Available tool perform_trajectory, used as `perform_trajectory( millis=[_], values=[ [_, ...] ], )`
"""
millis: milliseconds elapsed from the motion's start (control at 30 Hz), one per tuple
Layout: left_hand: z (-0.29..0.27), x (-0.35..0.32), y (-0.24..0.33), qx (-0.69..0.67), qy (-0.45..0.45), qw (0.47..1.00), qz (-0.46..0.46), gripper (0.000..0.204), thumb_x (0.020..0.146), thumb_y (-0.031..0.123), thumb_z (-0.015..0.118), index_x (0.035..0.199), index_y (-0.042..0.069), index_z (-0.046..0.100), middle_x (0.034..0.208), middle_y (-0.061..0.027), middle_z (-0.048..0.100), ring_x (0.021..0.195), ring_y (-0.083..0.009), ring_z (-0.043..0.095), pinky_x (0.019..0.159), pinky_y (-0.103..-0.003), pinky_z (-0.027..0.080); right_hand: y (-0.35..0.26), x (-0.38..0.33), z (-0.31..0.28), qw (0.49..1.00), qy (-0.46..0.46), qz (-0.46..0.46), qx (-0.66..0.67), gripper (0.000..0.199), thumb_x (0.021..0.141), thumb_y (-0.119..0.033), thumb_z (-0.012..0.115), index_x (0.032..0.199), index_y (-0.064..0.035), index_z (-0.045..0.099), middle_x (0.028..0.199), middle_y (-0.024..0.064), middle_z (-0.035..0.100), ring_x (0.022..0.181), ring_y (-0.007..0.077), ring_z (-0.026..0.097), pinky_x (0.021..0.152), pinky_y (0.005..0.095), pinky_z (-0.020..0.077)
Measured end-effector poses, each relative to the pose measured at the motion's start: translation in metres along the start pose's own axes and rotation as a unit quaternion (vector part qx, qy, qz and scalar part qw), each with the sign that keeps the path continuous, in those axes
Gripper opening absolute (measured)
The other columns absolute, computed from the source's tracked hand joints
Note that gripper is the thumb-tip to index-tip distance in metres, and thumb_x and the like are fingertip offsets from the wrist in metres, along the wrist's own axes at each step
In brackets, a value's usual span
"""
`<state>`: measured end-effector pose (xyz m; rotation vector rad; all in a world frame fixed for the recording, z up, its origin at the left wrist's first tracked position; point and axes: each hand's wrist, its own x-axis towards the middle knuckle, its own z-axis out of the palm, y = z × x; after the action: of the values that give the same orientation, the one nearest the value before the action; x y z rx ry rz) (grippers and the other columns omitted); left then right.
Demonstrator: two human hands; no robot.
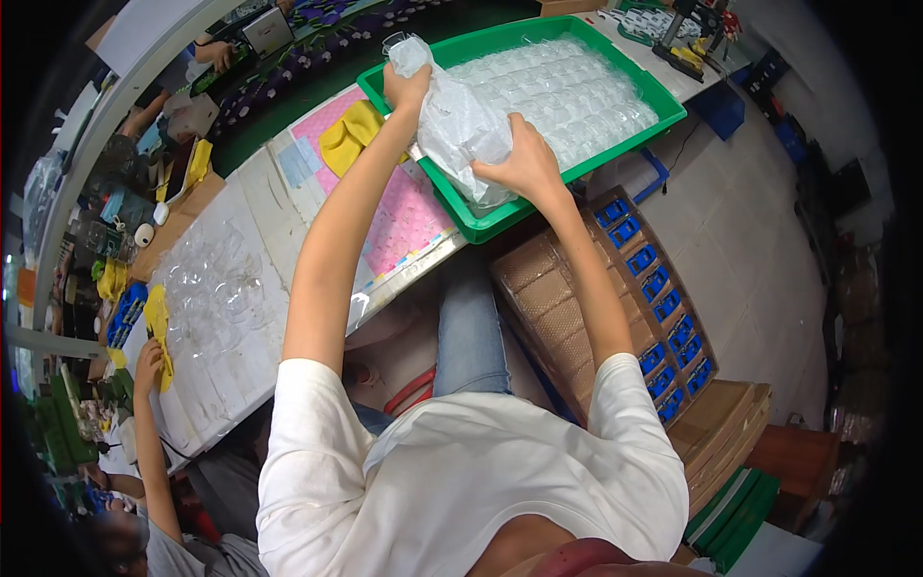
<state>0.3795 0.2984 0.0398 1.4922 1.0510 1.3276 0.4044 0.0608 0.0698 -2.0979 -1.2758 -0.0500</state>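
My left hand is closed on the upper end of a crumpled white thin sheet, perhaps tissue paper or plastic film. Beside its fingers, at the sheet's top, shows a clear rounded piece. Lower down, my right hand pinches the same sheet between thumb and fingers. Both hands are over the left end of a green tray. Rows of clear, shiny plastic-looking pieces fill the tray; their exact kind is hard to make out. Whether the sheet wraps something is hidden.
A yellow cloth lies on a pink patterned sheet left of the tray. Clear pieces cover the table nearer a co-worker's hand on another yellow cloth. Cardboard boxes with blue parts stand below right.
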Motion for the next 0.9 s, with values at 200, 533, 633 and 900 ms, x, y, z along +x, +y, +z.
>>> perform_trajectory(
  millis=[200, 533, 633, 900],
  values=[
    [0.006, -0.012, 0.024, -0.027, -0.039, 0.998, -0.028, 0.059, 0.054, 0.020, 0.070, 0.105, 0.000, 0.047, 0.103, -0.0182, 0.055, 0.095, -0.0299, 0.054, 0.083, -0.034, 0.042, 0.016, 0.010, -0.011, 1.000, 0.018, -0.001, -0.004, 0.076, 0.052, -0.038, 0.071, 0.108, 0.0050, 0.042, 0.097, 0.0251, 0.054, 0.092, 0.0365, 0.054, 0.078, 0.0395, 0.0441],
    [0.015, -0.002, -0.016, 0.168, -0.082, 0.982, -0.014, 0.086, 0.057, 0.050, 0.064, 0.118, 0.000, 0.032, 0.112, -0.0261, 0.044, 0.108, -0.0371, 0.039, 0.098, -0.043, 0.019, 0.036, 0.025, -0.009, 0.996, 0.021, -0.025, -0.080, 0.081, 0.050, -0.044, 0.071, 0.107, 0.0045, 0.042, 0.096, 0.0246, 0.052, 0.086, 0.0382, 0.056, 0.073, 0.0406, 0.0472],
    [0.024, -0.012, -0.008, 0.262, -0.054, 0.961, -0.063, 0.094, 0.055, 0.051, 0.065, 0.121, -0.002, 0.024, 0.120, -0.0277, 0.035, 0.114, -0.0382, 0.029, 0.097, -0.043, 0.020, 0.042, 0.022, -0.010, 0.996, -0.005, -0.014, -0.083, 0.096, 0.048, -0.052, 0.072, 0.115, 0.0072, 0.037, 0.097, 0.0267, 0.050, 0.087, 0.0398, 0.055, 0.074, 0.0413, 0.0466],
    [0.013, -0.001, 0.004, 0.349, -0.113, 0.927, -0.076, 0.112, 0.054, 0.060, 0.063, 0.127, -0.008, 0.011, 0.125, -0.0278, 0.027, 0.116, -0.0380, 0.028, 0.097, -0.043, 0.022, 0.023, 0.005, -0.018, 0.998, 0.020, -0.040, -0.049, 0.115, 0.049, -0.061, 0.071, 0.131, 0.0029, 0.021, 0.117, 0.0311, 0.037, 0.111, 0.0398, 0.040, 0.092, 0.0439, 0.0335]
  ],
)
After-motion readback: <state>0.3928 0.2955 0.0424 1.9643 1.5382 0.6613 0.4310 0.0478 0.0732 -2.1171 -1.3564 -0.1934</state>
